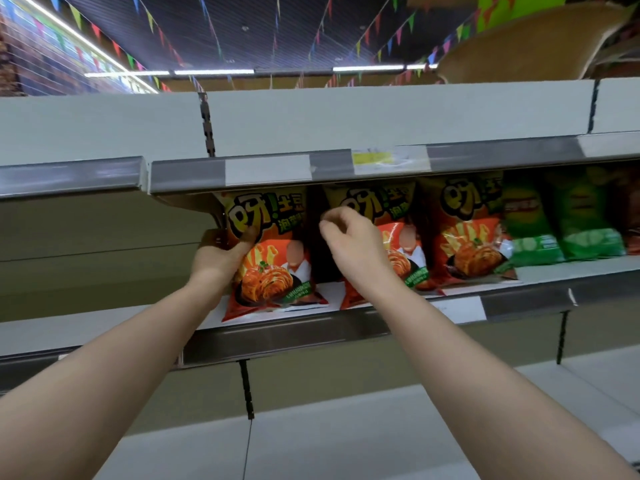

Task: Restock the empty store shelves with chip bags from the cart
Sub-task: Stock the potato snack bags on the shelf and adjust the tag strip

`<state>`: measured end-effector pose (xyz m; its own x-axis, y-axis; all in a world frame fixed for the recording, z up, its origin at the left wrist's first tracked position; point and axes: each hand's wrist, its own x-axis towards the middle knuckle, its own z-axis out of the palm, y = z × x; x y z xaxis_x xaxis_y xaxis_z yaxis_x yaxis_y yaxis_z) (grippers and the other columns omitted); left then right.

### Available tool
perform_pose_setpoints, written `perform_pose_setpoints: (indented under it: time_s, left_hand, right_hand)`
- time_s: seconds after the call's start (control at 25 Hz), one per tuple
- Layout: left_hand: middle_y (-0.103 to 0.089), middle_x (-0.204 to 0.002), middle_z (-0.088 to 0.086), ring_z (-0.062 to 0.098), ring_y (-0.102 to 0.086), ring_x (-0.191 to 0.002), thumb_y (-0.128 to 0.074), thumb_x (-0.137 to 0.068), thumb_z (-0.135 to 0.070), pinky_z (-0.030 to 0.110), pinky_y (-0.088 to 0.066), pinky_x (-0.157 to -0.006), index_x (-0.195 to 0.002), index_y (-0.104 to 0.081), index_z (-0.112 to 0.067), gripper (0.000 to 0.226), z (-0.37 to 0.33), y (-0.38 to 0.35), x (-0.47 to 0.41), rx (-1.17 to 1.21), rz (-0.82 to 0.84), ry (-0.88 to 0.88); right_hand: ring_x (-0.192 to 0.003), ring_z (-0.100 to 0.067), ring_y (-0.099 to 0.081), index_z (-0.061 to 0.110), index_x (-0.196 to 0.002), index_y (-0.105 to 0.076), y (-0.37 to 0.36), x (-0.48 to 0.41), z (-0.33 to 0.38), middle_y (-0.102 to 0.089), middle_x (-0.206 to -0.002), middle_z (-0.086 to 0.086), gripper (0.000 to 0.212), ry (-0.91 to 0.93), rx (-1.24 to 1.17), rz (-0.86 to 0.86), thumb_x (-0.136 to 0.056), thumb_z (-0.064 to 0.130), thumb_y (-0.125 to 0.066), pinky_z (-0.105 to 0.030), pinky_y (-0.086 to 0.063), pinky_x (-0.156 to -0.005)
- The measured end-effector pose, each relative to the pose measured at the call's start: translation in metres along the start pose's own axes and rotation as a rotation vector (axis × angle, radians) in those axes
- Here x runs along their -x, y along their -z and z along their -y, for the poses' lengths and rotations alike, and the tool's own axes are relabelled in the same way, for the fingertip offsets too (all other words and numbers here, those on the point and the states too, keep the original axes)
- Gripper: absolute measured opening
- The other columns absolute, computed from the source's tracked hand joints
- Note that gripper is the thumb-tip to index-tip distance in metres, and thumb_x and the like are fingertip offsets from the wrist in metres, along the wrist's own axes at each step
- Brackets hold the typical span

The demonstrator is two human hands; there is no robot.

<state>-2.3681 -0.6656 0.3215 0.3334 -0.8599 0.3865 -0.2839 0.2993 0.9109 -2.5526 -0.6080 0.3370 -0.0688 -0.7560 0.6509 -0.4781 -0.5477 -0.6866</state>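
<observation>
Your left hand (221,247) gripped the upper left edge of the glossy orange-red foil chip bag (273,268), which stood upright on the grey metal shelf (294,330). Your right hand (349,240) hovered just right of that bag, fingers loosely curled, holding nothing.

The glossy orange-red plastic chip bag (273,251) under the left hand's fingers (242,239) has an olive-green top, yellow-and-black lettering and an orange swirl picture. Two identical bags (405,233) (467,233) sit right of the right hand's fingers (330,226); further right, two bright green bags (526,223) (585,220) with pale green slices.
</observation>
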Motion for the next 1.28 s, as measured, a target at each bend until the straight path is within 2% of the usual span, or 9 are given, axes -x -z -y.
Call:
perform_pose_setpoints:
  time_s: [0.08,0.16,0.24,0.44,0.56,0.68,0.8,1.0,1.28]
  left_hand:
    - [-0.06,-0.095,0.01,0.03,-0.057,-0.097,-0.057,-0.086,-0.052,0.041,-0.045,-0.088,-0.109,-0.051,-0.008,0.05,-0.004,0.002,0.009,-0.047,-0.089,0.045]
    - [-0.053,-0.124,0.021,0.037,-0.05,-0.117,-0.043,-0.091,-0.058,0.046,-0.039,-0.099,-0.127,-0.044,-0.002,0.066,-0.007,0.007,0.02,-0.095,-0.183,0.116]
    - [-0.034,-0.143,0.021,0.036,-0.037,-0.131,-0.04,-0.095,-0.052,0.044,-0.03,-0.107,-0.14,-0.032,-0.003,0.067,-0.012,0.007,0.047,-0.104,-0.27,0.11]
    - [-0.037,-0.126,0.006,0.018,-0.046,-0.11,-0.047,-0.096,-0.036,0.027,-0.035,-0.095,-0.12,-0.042,-0.015,0.033,-0.018,0.001,0.137,-0.092,-0.19,-0.076]
    - [-0.042,-0.124,0.004,0.007,-0.049,-0.096,-0.049,-0.095,-0.033,0.025,-0.038,-0.091,-0.111,-0.044,-0.019,0.022,-0.017,0.016,0.167,-0.03,-0.208,-0.051]
    - [-0.043,-0.126,0.003,-0.004,-0.046,-0.09,-0.048,-0.096,-0.031,0.014,-0.035,-0.077,-0.111,-0.046,-0.02,0.019,-0.014,0.046,0.191,0.014,-0.263,0.01]
    - [-0.047,-0.125,0.003,-0.001,-0.048,-0.091,-0.049,-0.095,-0.03,0.012,-0.034,-0.072,-0.104,-0.048,-0.025,0.011,-0.01,0.082,0.213,0.078,-0.308,0.044]
    - [-0.051,-0.123,0.005,0.012,-0.053,-0.107,-0.049,-0.095,-0.03,0.02,-0.041,-0.087,-0.1,-0.049,-0.025,0.007,0.0,0.157,0.241,0.143,-0.396,0.063]
    - [-0.053,-0.111,-0.003,0.007,-0.051,-0.104,-0.046,-0.096,-0.03,0.014,-0.039,-0.079,-0.11,-0.049,-0.021,0.017,0.029,0.306,0.263,0.108,-0.542,0.111]
  right_hand:
    - [-0.097,-0.005,-0.049,0.01,-0.116,-0.06,0.004,0.014,-0.001,-0.061,-0.111,0.001,0.026,0.027,-0.046,0.033,-0.095,0.015,-0.048,-0.013,-0.035,-0.076]
    - [-0.099,-0.006,-0.051,0.01,-0.116,-0.06,0.008,0.027,-0.003,-0.06,-0.111,0.0,0.025,0.045,-0.091,0.033,-0.095,0.014,-0.048,-0.014,-0.039,-0.079]
    - [-0.092,-0.005,-0.053,0.012,-0.112,-0.061,0.011,0.041,-0.004,-0.06,-0.107,0.001,0.022,0.03,-0.171,0.045,-0.095,0.013,-0.048,-0.008,-0.041,-0.075]
    - [-0.085,-0.003,-0.056,0.015,-0.104,-0.061,-0.009,0.083,0.001,-0.062,-0.102,0.001,0.016,0.023,-0.368,0.12,-0.093,0.01,-0.051,-0.01,-0.044,-0.073]
    - [-0.09,-0.01,-0.06,0.021,-0.093,-0.059,-0.023,0.102,0.015,-0.063,-0.095,0.004,0.016,0.012,-0.512,0.088,-0.091,0.007,-0.051,-0.02,-0.048,-0.081]
    - [-0.085,-0.008,-0.062,0.025,-0.089,-0.056,-0.034,0.117,0.04,-0.061,-0.087,0.01,0.02,-0.014,-0.641,0.104,-0.093,0.007,-0.048,-0.026,-0.051,-0.08]
    - [-0.081,-0.006,-0.061,0.021,-0.089,-0.057,-0.051,0.131,0.069,-0.06,-0.087,0.009,0.019,-0.004,-0.744,0.125,-0.093,0.005,-0.046,-0.027,-0.052,-0.079]
    - [-0.077,-0.005,-0.062,0.017,-0.091,-0.058,-0.11,0.176,0.127,-0.062,-0.091,0.003,0.019,0.028,-0.873,0.269,-0.093,0.003,-0.046,-0.02,-0.052,-0.075]
    - [-0.079,-0.011,-0.063,0.02,-0.089,-0.059,-0.229,0.237,0.216,-0.064,-0.09,0.001,0.021,-0.007,-1.034,0.393,-0.093,0.003,-0.046,-0.018,-0.051,-0.074]
